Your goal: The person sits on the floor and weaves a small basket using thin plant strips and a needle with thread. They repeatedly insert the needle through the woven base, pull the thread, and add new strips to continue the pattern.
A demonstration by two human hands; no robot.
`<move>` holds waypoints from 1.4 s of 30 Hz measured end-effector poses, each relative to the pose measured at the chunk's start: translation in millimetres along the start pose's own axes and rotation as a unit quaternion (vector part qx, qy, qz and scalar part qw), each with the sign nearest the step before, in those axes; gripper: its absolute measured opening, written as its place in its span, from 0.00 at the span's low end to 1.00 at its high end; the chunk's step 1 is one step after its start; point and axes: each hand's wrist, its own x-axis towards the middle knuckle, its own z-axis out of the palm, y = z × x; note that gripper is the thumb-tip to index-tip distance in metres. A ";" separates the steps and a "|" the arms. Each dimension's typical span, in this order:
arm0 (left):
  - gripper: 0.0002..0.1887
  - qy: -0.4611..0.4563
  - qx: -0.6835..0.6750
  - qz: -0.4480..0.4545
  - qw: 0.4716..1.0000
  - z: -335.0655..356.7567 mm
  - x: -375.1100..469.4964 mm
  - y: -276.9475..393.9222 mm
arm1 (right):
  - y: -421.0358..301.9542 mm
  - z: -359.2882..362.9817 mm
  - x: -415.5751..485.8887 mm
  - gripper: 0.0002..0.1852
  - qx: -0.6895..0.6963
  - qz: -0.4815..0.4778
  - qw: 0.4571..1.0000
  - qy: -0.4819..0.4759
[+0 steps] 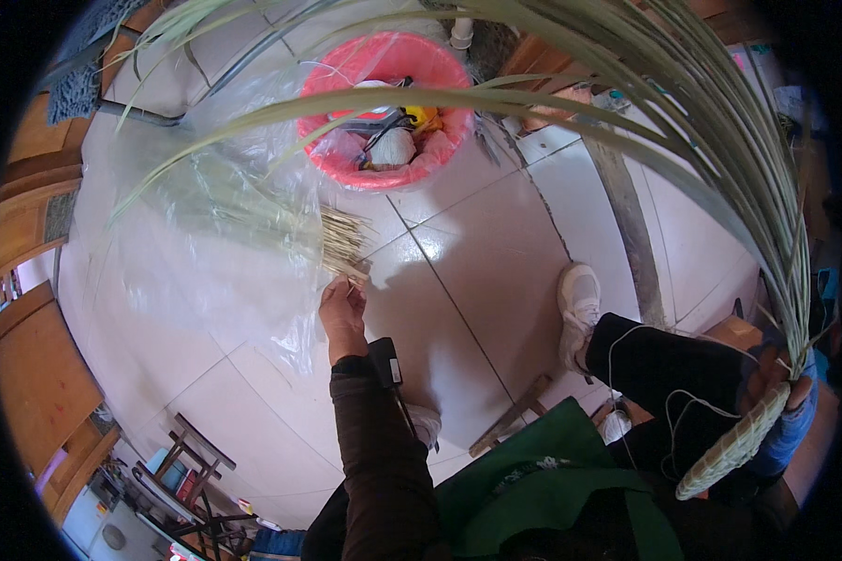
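My left hand [344,308] reaches down to the floor, its fingertips pinched at the cut ends of a bundle of dry grass stalks [344,242]. The bundle's other end lies inside a clear plastic bag [217,280]. At the far right my right hand [772,382], partly hidden, grips a coiled, stitched grass piece [733,449] at its upper end. Long green-tan grass strands [751,168] rise from that end and arch leftward across the top of the view. A thin pale cord [695,396] hangs in loops beside the coiled piece, over dark trousers.
A red plastic basin [386,179] lined with clear film holds a ball of white string [391,146] and other items. A small wooden stool [509,417] is partly under a green apron [526,449]. Wooden cabinets [45,379] and a dark folding chair [196,449] are at left.
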 end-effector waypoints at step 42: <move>0.06 -0.294 0.243 0.272 0.884 -37.2 -534.3 62.9 | -4.1 127.8 -58.5 0.20 0.363 0.063 0.809 -0.458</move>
